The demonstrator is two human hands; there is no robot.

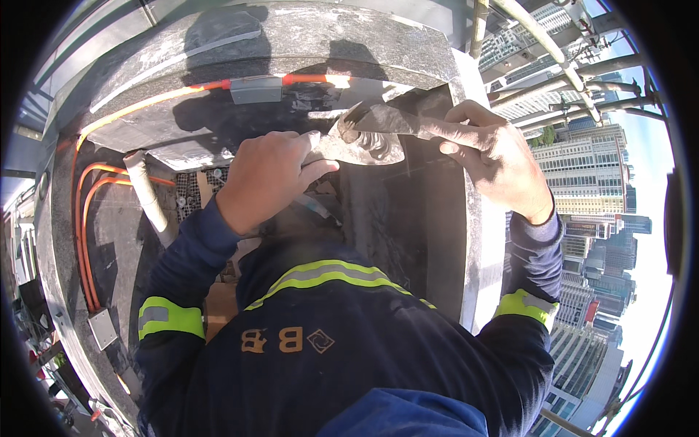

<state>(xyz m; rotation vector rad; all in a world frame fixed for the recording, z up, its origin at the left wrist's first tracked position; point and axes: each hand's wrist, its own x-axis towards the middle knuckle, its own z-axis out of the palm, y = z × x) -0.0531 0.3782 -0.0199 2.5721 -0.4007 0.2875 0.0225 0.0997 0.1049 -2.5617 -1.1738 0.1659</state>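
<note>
Grey paste (378, 144) lies on a pale plate (354, 155); at the plate's left end the left hand (271, 175) grips it, while right of it the right hand (499, 153) clasps a trowel (397, 121), blade over the paste: seemingly a working-up step, next calling for a steady plate

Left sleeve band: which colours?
The band is yellow-green and grey, seen best in the head view.

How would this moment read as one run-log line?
left hand: holds flat blade | right hand: holds narrow tool | grey paste: on flat blade
</note>
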